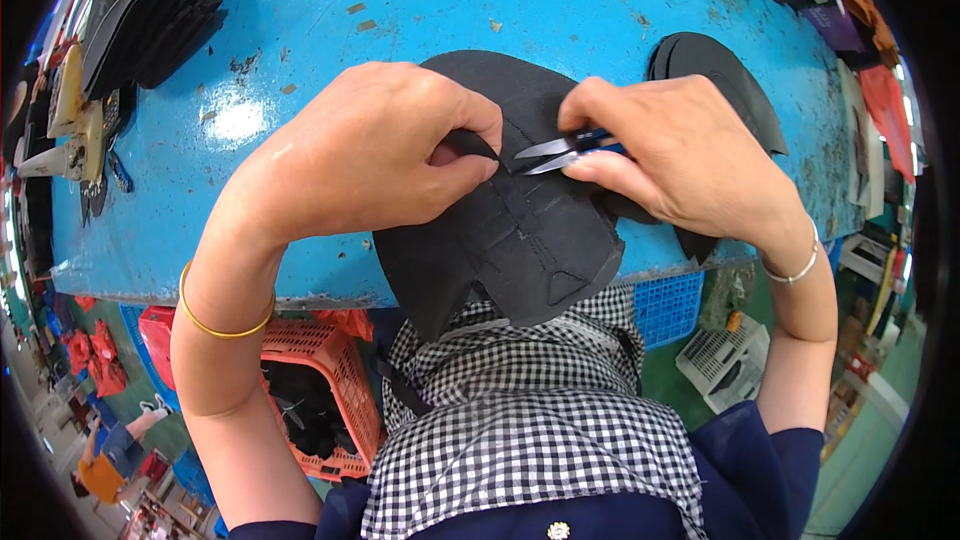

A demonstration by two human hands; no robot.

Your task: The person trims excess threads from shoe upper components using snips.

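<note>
A flat black cut piece [440, 255] with stitched lines lies on the blue table and hangs a little over its near edge. My left hand [370, 155] pinches a raised bit of the black material between thumb and fingertips. In my right hand [690, 145] is a pair of small thread snips [545, 155], blades parted and pointing left. The blade tips are close to my left fingertips, above the piece's middle. Whether a thread lies between the blades is too small to tell. More black material shows under my right hand, partly hidden.
Stacked black pieces [715, 65] lie to the right, and a taller pile [155, 20] stands far left. Tools crowd the left edge. An orange basket [345, 390] holding black pieces sits below the table's near edge. A blue crate [668, 308] is under the table.
</note>
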